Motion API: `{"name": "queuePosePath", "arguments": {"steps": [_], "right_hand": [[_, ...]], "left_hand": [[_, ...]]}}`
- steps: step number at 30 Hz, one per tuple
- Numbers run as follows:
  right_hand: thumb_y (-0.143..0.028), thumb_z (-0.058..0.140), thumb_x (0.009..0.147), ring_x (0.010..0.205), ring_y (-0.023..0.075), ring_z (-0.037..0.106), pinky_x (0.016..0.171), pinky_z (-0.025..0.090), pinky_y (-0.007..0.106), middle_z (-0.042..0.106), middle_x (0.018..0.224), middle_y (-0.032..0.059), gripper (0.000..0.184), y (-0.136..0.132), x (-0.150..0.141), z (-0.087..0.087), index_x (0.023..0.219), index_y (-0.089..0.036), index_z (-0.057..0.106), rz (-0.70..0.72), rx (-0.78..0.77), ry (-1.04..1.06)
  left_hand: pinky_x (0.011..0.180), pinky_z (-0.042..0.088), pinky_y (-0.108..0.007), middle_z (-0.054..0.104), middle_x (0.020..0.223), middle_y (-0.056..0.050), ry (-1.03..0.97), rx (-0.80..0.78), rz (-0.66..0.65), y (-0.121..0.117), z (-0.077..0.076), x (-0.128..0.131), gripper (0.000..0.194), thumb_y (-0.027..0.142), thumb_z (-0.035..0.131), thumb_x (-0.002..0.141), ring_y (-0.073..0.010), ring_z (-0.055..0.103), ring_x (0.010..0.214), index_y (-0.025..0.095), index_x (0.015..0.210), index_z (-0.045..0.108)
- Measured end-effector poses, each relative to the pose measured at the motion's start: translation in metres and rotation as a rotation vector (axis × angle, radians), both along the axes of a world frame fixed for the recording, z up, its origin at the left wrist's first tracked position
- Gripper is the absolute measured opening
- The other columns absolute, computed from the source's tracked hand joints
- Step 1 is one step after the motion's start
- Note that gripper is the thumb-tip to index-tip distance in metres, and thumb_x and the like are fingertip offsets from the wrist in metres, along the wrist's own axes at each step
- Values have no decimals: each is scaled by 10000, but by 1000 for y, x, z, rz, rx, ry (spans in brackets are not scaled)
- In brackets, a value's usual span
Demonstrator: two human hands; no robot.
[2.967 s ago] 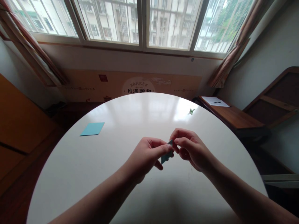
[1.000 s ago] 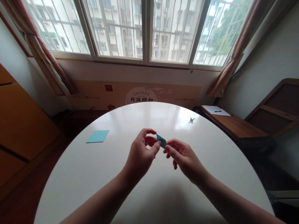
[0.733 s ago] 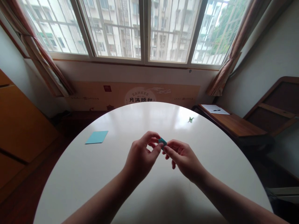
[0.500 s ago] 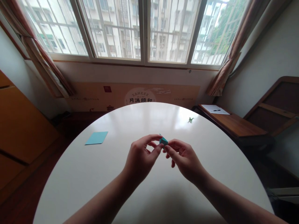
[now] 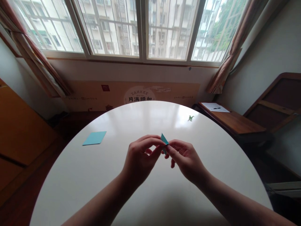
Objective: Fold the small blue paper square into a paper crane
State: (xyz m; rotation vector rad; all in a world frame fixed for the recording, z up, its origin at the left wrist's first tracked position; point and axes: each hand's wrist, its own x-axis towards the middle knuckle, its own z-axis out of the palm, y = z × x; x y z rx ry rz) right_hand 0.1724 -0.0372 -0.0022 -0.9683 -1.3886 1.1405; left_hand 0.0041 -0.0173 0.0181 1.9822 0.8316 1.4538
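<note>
A small folded piece of teal paper (image 5: pixel 164 138) is held above the middle of the table, one pointed flap standing up. My left hand (image 5: pixel 143 155) pinches it from the left between thumb and forefinger. From the right, my right hand (image 5: pixel 183 157) grips its other edge with thumb and fingers, the lower fingers curled loosely. Most of the paper's lower part is hidden behind the fingertips. A flat, light-blue square sheet of paper (image 5: pixel 94 138) lies on the table to the left of my hands.
The round white table (image 5: pixel 82 188) fills the foreground. A small green folded paper crane (image 5: pixel 191 118) sits towards its far right. Beyond the edge, a wooden bench (image 5: pixel 244 122) carries a white paper sheet (image 5: pixel 211 107) with a black pen (image 5: pixel 217 108). Barred windows are behind.
My left fingers have closed over the teal paper's near face, and its pointed flap now shows more above them. The whole view has shifted slightly.
</note>
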Motion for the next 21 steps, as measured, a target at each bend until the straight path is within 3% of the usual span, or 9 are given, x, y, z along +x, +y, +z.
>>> {"name": "queuePosePath", "arguments": {"steps": [14,17,21], "right_hand": [[-490,639,924,686,150,616,451,471,174,677,763,80,377,5,6,4,877,-141,772,107,-114,148],[-480,672,905,690,146,613,448,465,163,672,763,73,352,5,7,3,864,-145,772,119,-172,196],[-470,693,893,698,141,607,438,456,155,678,803,73,324,5,7,3,870,-155,769,135,-247,271]], "left_hand": [[520,542,-195,746,858,-41,80,-41,-49,0,6,-2,148,82,669,838,-147,696,715,190,848,770],[514,540,-203,755,846,-49,20,-178,-22,0,6,0,132,149,707,831,-162,692,721,181,949,755],[474,534,-208,752,881,-64,-87,-440,-45,4,6,1,317,264,760,809,-184,689,738,163,1104,702]]}}
